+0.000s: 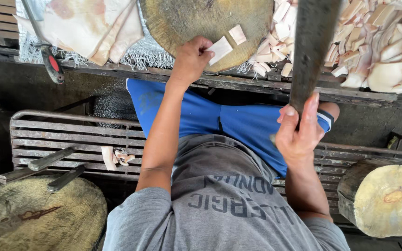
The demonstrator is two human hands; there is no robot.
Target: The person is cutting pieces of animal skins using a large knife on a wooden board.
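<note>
I see my left hand [192,58] pinching a pale, flat, squarish slice of fatty meat [220,49] against the near edge of the round, worn wooden chopping block [187,18]. A smaller pale piece [237,34] lies just beside it on the block. My right hand [298,132] is clenched around the handle of a broad, dark steel cleaver [313,44], its blade raised above the heap of cut pale pieces [373,37] to the block's right.
</note>
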